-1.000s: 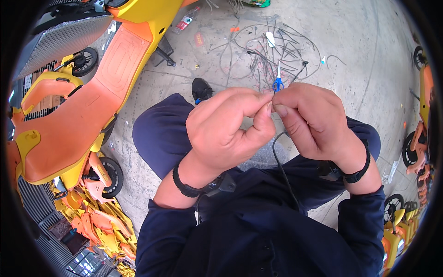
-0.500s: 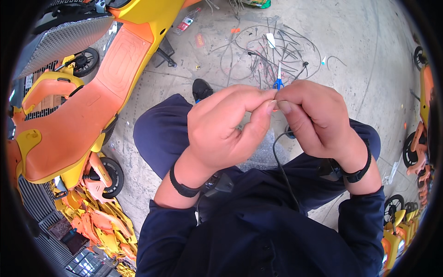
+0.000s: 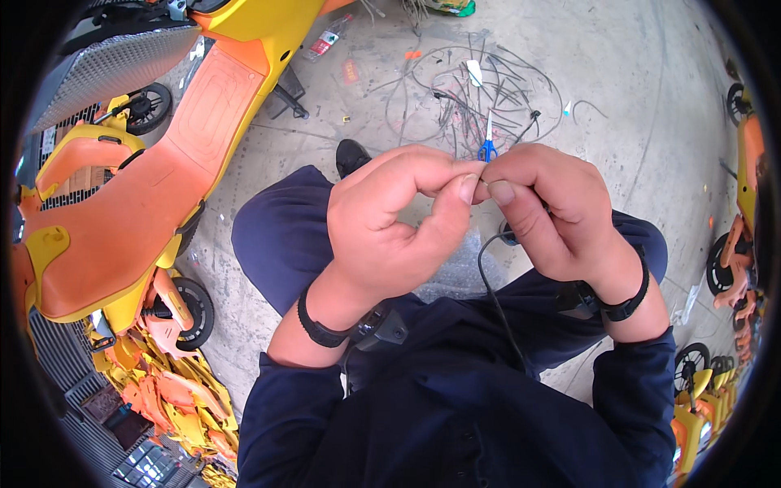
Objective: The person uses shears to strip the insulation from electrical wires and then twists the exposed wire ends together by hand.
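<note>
My left hand (image 3: 399, 211) and my right hand (image 3: 553, 211) meet in front of my lap, thumbs and forefingers pinched tip to tip. A tiny thin strand shows between the fingertips; the rest of it is hidden. A black cable (image 3: 486, 281) rises from my lap and curves in under my right hand, whose curled fingers appear to hold it. Beyond the fingertips, scissors (image 3: 487, 150) with blue handles lie on the floor, blades pointing away. Behind them sprawls a loose tangle of dark cable pieces (image 3: 508, 89).
At left stands a large orange and yellow scooter body (image 3: 175, 154), with a pile of orange and yellow panels (image 3: 175, 398) below it. A plastic bottle (image 3: 328, 39) lies on the concrete floor. Clear plastic wrap (image 3: 455, 272) lies between my legs. More scooters (image 3: 744, 268) line the right.
Both hands stay pinched together and shift only slightly. The fingertips have turned a little, and a bit of the thin strand now shows between them.
</note>
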